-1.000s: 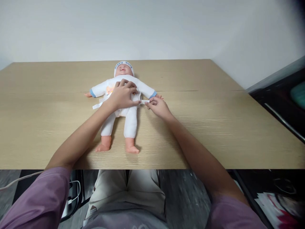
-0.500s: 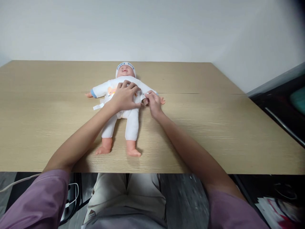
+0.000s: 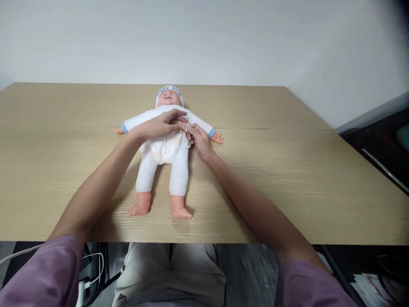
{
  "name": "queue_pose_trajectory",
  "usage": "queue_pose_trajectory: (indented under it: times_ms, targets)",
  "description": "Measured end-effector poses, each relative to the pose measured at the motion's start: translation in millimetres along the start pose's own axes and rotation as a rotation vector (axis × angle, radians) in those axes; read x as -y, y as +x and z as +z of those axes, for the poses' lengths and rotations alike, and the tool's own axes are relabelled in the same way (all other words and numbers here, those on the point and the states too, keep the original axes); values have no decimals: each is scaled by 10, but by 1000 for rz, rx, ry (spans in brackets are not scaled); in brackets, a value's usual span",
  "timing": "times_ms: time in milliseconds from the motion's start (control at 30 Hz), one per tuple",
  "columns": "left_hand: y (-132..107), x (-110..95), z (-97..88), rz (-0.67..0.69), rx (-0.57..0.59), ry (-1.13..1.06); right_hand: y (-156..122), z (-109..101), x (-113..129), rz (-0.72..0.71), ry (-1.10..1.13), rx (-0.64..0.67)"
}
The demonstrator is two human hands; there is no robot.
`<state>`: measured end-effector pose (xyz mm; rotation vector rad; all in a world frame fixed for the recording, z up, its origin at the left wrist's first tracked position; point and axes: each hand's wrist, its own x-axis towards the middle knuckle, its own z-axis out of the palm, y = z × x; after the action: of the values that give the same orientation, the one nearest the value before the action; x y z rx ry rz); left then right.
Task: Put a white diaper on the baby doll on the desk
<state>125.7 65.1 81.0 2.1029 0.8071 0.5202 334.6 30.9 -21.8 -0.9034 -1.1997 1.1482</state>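
A baby doll (image 3: pixel 179 177) in a white suit with blue cuffs and a lettered cap lies on its back, feet toward me. Around its hips is a white diaper (image 3: pixel 165 148) with a pale printed front. My left hand (image 3: pixel 162 124) lies across the doll's belly, fingers stretched to the right over the diaper's upper edge. At the right side of the waist, my right hand (image 3: pixel 198 140) pinches a diaper tab, with its fingertips against the diaper front. The tab is mostly hidden by the fingers.
The doll lies on a wooden table (image 3: pixel 271 183) with a seam across it. A pale wall (image 3: pixel 204 42) rises behind. A black object (image 3: pixel 380 140) stands at the right edge. Below the table are a white cable (image 3: pixel 99 264) and papers (image 3: pixel 372 283).
My right hand has brought the diaper tab leftward onto the front of the waist. My left hand has slid left and flattened, uncovering more of the diaper. The view has shifted slightly.
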Motion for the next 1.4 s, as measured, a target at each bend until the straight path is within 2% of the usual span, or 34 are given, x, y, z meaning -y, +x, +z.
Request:
queue_pose_trajectory:
  times_ms: [167,400,533,633,767,933,1167,1400]
  targets:
    - [61,126,31,10,-24,-104,2,14,62,-7,-47,30]
    - [62,82,42,2,-58,-174,64,47,119,-61,-258,7]
    - [55,76,59,-4,-52,-180,-107,94,145,-256,-557,-138]
    - [34,43,76,-21,-63,-170,-337,112,176,-405,-696,-160]
    - [-5,-48,88,-33,-78,-131,-579,79,205,-480,-736,-68]
    - [-20,-88,100,-36,-82,-92,-629,41,230,-482,-736,50]
    - [-12,-55,99,-15,-57,-52,-641,32,228,-502,-697,34]
    - [-4,-39,104,-26,-52,-72,-639,36,193,-490,-721,102]
